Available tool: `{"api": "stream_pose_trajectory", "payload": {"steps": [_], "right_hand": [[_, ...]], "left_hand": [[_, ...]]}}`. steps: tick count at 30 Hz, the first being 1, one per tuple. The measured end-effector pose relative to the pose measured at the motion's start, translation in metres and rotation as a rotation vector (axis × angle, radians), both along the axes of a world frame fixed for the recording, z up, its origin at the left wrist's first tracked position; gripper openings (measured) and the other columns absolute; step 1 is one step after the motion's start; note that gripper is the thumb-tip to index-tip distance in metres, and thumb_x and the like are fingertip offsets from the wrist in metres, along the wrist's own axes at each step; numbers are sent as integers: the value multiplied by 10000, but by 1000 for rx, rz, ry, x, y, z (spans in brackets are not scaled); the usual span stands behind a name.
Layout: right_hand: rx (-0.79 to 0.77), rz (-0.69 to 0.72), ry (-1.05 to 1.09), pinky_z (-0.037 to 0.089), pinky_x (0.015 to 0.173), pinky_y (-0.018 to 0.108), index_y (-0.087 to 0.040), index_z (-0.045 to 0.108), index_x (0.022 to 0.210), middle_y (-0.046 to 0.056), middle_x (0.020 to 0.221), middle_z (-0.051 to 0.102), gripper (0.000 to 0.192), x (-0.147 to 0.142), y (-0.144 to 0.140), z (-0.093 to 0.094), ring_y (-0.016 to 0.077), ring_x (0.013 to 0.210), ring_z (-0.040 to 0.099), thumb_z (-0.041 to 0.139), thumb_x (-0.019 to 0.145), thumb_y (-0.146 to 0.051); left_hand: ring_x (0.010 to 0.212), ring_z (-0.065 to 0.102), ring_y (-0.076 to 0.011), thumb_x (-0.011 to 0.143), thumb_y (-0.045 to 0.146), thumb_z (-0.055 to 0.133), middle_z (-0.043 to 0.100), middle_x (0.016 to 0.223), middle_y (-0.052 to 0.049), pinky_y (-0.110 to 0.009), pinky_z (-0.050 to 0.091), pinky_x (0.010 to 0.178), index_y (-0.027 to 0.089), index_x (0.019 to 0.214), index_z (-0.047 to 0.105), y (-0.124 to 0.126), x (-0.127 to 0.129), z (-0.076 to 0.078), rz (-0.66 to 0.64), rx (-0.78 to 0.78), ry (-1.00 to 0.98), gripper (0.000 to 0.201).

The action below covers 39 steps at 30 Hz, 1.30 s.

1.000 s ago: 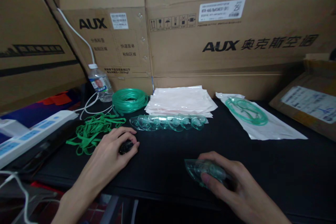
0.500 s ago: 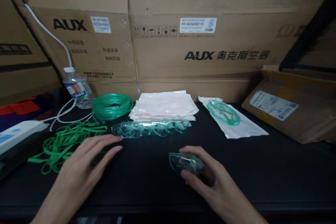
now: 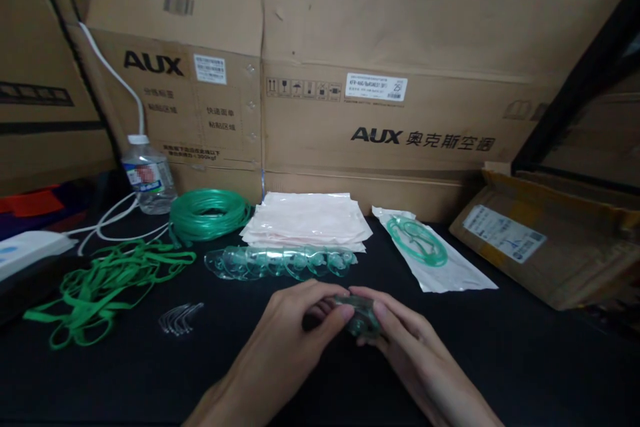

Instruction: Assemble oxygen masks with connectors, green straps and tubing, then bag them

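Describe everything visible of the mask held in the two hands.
The clear green-tinted mask looks like soft transparent plastic, small and cupped. Both hands grip it just above the black tabletop: left hand fingers close over its left side, right hand fingers over its right. Fingers hide most of it; its details cannot be made out.

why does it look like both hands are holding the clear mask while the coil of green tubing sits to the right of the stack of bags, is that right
Not quite. In the head view the coil of green tubing sits to the left of the stack of bags, not the right. Both the left hand and right hand do hold the clear mask.
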State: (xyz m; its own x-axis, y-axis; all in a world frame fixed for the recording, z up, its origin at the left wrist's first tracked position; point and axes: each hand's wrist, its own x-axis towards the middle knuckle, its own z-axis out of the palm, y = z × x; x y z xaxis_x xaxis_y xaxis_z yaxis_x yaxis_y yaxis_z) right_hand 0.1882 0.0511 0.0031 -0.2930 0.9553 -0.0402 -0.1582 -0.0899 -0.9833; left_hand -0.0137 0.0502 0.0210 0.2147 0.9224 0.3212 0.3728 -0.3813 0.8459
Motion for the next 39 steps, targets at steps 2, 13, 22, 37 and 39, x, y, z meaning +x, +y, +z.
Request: {"api": "stream_pose_trajectory", "payload": {"steps": [2, 13, 22, 37, 39], "right_hand": [[-52, 7, 55, 541, 888, 337, -257, 762, 1146, 83, 1145, 725, 384, 2, 6, 5, 246, 1086, 643, 721, 865, -516], [-51, 46, -18, 539, 954, 366, -239, 758, 1086, 67, 1132, 735, 365, -1, 20, 14, 257, 1106, 663, 812, 792, -447], [21, -82, -210, 521, 884, 359, -205, 747, 1096, 60, 955, 765, 456, -15, 23, 20, 267, 1002, 686, 845, 737, -468], [-72, -229, 118, 553, 759, 271, -207, 748, 959, -6, 816, 701, 282, 9, 82, 27, 134, 733, 658, 880, 711, -240], [-82, -192, 121, 549, 797, 288, -206, 745, 953, 3, 875, 716, 257, 7, 82, 23, 135, 756, 661, 868, 736, -269]], "left_hand": [[804, 699, -166, 935, 340, 639, 763, 924, 6, -284, 553, 769, 267, 1063, 751, 4, 2, 6, -7, 40, 75, 185], [1087, 667, -195, 930, 312, 681, 738, 1141, -22, -336, 504, 987, 258, 1222, 680, 4, -15, 23, -111, 236, 309, 297], [1075, 648, -224, 973, 371, 607, 716, 1140, -42, -391, 494, 973, 224, 1180, 664, 4, -21, 10, -7, 392, 477, 260], [1173, 588, -249, 983, 351, 587, 689, 1209, -89, -391, 439, 1042, 188, 1240, 661, 70, -26, 7, -50, 412, 607, 313], [1174, 587, -235, 976, 346, 600, 692, 1212, -74, -374, 435, 1043, 212, 1249, 659, 70, -29, 7, -83, 402, 576, 310]]}}
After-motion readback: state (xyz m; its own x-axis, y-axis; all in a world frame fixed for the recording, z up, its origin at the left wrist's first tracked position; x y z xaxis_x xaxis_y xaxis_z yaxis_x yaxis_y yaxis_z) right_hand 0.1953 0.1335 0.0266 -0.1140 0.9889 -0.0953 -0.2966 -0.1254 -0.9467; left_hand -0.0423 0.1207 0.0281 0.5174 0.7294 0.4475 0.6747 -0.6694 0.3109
